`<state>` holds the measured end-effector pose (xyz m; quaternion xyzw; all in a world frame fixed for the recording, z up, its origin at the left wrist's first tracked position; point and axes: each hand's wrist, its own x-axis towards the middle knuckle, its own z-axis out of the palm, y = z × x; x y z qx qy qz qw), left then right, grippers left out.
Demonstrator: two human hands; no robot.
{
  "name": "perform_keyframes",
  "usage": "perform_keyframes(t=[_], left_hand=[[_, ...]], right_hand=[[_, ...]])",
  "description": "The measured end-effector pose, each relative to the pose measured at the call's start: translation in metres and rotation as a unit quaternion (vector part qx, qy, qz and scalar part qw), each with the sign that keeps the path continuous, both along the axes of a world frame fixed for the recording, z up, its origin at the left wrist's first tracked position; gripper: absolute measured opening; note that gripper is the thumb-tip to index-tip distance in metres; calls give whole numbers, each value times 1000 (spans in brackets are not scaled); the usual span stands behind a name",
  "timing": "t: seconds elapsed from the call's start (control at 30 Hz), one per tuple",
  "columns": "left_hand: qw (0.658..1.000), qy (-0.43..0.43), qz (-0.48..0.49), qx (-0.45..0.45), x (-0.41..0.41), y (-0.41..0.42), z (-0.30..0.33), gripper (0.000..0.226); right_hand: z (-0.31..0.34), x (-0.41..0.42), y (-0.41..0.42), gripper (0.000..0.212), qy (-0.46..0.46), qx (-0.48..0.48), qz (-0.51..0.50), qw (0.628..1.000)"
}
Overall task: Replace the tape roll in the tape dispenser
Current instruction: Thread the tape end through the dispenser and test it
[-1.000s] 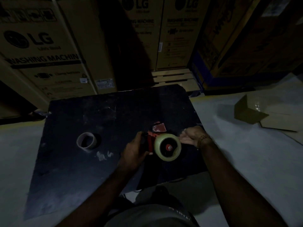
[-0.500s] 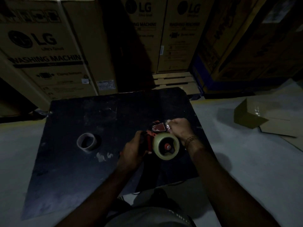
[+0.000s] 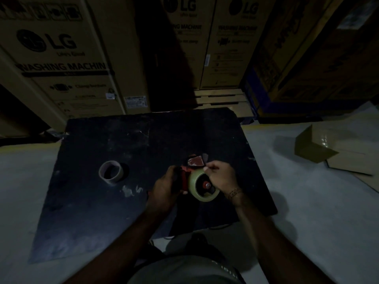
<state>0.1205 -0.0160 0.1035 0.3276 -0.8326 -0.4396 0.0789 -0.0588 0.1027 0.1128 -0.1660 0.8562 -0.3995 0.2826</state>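
Stacked cardboard cartons [image 3: 61, 58] printed "LG" and "WASHING MACHINE" are standing behind the dark table [image 3: 92, 201], which is serving here as the landmark; a wooden pallet [image 3: 219, 99] is lying under the cartons just beyond its far edge. To the right of the table, an open cardboard box [image 3: 315, 152] is resting on the pale floor [image 3: 317, 212], well apart from the table edge. Over the table's right half, the red tape dispenser [image 3: 185, 177] is being held above the surface, with a pale, translucent tape roll [image 3: 202, 186] sitting on its red hub. The left hand [image 3: 166, 187] is gripping the dispenser's handle, its fingers [image 3: 173, 175] wrapped closed around it. The right hand [image 3: 220, 178], with a bracelet at the wrist, is lying over the far side of the roll, its fingers [image 3: 209, 167] pinched together at the roll's upper edge beside the dispenser's red front plate [image 3: 195, 160]; whether tape is caught between them cannot be told. On the table's left half, an empty brown cardboard core [image 3: 110, 172] is standing on its rim, well apart from both hands.
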Motion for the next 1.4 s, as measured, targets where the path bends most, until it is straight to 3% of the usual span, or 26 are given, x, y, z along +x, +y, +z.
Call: perform_keyframes(t=[0.1, 0.3, 0.43, 0.53, 0.63, 0.83, 1.07, 1.24, 1.4], left_hand=[[1000, -13, 2, 14, 3, 0, -1, 76], [999, -31, -12, 18, 4, 7, -2, 81], [999, -32, -7, 33, 2, 3, -2, 84], [999, -22, -3, 26, 3, 2, 0, 82], [1000, -10, 8, 16, 4, 2, 3, 81], [1000, -11, 16, 7, 8, -1, 7, 74], [1000, -17, -4, 5, 13, 2, 6, 79], [1000, -28, -3, 2, 15, 3, 10, 78], [1000, -21, 3, 12, 16, 4, 6, 83]], right_hand=[[-7, 0, 10, 21, 15, -14, 35, 999], [-22, 2, 21, 22, 34, -18, 47, 998], [-25, 5, 25, 34, -64, -84, -70, 992], [-25, 2, 27, 22, -132, -119, -83, 981], [-28, -1, 29, 24, -182, -160, -71, 968], [-29, -4, 23, 28, -169, -183, -49, 967], [-20, -11, 13, 46, -207, -131, 3, 970], [-24, -3, 14, 31, -188, -109, 20, 976], [-32, 4, 14, 14, -210, -152, -61, 964]])
